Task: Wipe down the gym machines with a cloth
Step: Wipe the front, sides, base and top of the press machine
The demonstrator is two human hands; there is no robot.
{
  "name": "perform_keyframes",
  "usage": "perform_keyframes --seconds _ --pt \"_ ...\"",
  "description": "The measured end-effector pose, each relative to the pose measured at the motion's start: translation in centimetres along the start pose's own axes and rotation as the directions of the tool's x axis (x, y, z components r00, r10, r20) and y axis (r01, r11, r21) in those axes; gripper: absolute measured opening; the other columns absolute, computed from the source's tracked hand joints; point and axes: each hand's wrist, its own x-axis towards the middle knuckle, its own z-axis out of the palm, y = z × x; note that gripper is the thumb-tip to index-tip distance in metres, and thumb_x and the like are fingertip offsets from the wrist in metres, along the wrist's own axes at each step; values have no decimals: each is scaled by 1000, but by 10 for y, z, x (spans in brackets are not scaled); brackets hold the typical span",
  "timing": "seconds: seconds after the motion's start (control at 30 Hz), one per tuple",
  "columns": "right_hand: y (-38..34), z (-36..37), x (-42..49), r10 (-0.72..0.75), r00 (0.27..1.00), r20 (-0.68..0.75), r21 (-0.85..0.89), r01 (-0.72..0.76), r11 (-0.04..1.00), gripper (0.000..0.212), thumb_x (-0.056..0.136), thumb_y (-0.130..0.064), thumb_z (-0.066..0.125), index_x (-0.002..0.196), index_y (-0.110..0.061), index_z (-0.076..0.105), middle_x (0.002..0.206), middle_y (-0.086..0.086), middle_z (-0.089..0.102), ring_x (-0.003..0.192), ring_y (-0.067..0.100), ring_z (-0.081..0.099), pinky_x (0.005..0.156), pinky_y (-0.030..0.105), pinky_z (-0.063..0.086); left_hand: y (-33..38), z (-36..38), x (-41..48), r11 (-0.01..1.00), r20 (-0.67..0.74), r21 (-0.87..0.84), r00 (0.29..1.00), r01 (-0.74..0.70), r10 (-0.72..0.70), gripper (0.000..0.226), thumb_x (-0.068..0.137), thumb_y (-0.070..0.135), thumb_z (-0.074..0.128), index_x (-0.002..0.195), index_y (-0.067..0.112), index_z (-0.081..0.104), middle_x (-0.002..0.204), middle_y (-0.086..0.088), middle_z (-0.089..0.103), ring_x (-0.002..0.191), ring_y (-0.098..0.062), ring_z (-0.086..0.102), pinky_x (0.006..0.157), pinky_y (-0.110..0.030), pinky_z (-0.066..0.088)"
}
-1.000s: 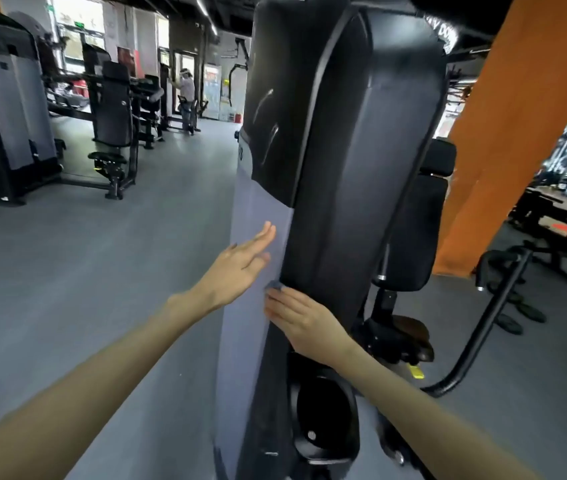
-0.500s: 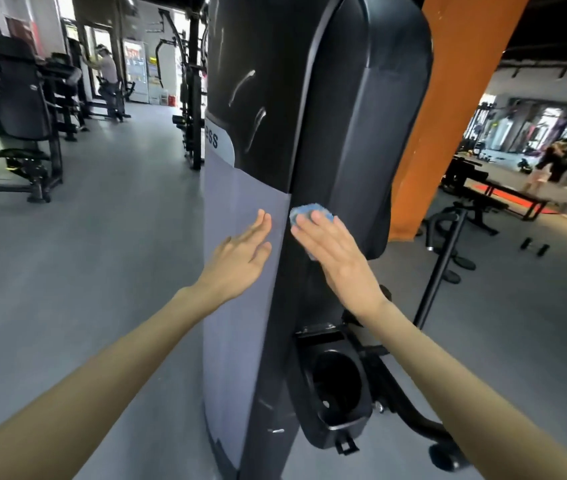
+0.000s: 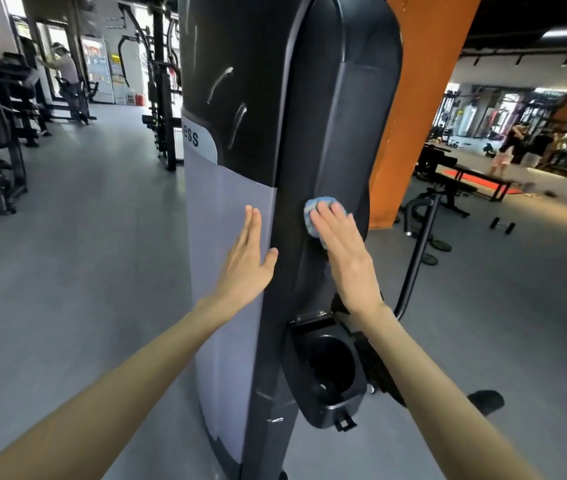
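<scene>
Head camera shows me the tall machine with open floor either side, my left hand still flat on its grey panel edge, my right hand pressing the cloth with straight fingers, now further right of the ridge.

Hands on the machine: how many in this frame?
2. The left hand lies flat on the grey panel; the right hand presses the cloth against the black cover beside it. No other hand touches it.

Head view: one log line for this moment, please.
right hand presses blue cloth on black shroud | left hand flat on grey panel | phase: wiping
</scene>
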Motion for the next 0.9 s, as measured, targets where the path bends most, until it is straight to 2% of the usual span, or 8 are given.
perform_keyframes --seconds 0.1,0.2,0.27,0.43,0.5,0.7,0.8,0.9 --pt "-28 10 -11 287 953 -99 84 -279 957 57 94 10 50 146 -9 37 153 -7 32 145 9 25 119 27 23 1 5 1 999 -9 -42 1000 25 -25 74 104 25 42 156 24 -11 160 16 -22 151 -10 0 119 -34 12" --pt "-68 17 -44 625 777 -69 247 -594 766 33 99 -20 57 132 -19 60 127 -26 60 125 -6 49 104 15 40 -2 4 2 1000 -5 -13 1000 9 -9 74 103 24 43 156 23 -10 160 15 -21 150 -9 2 118 -34 14" --pt "-85 17 -56 758 652 15 307 -724 617 31 96 -36 61 122 -19 68 113 -19 69 109 -6 59 90 11 46 -3 2 2 1000 7 -10 1000 7 -7 74 103 24 43 156 24 -10 160 16 -21 150 -9 2 119 -36 13" --pt "-86 22 -31 856 502 -125 444 -743 501 30 92 6 60 112 -13 72 104 -4 68 105 -1 59 93 7 44 -2 -4 2 1000 24 -8 1000 11 -11 74 103 22 44 156 24 -7 160 18 -17 150 -9 4 120 -38 16" --pt "-76 19 -8 767 597 -234 501 -602 622 46 85 18 59 126 -2 61 128 4 60 128 18 51 100 10 40 -2 -5 2 1000 21 0 1000 5 -5 75 102 17 44 156 25 -7 160 18 -16 150 -8 5 119 -35 18" --pt "-52 21 4 704 648 -292 503 -522 689 51 84 18 58 131 -2 58 138 4 53 132 21 48 105 14 38 -7 -9 2 1000 80 17 997 -4 3 80 99 8 44 156 28 -8 159 21 -19 150 -11 11 113 -31 22" --pt "-60 30 -39 837 528 -143 563 -653 507 36 95 -2 59 126 -20 64 128 3 63 117 2 58 94 8 42 -9 -13 3 1000 103 19 995 1 -3 81 98 9 44 156 29 -9 158 22 -20 150 -12 12 116 -36 19" --pt "-67 28 -42 864 476 -167 418 -759 499 24 94 -5 62 103 -24 73 106 9 70 100 -9 59 80 1 42 -8 -11 1 1000 108 20 994 0 -2 83 98 10 45 155 29 -11 158 23 -21 150 -12 11 116 -35 19"
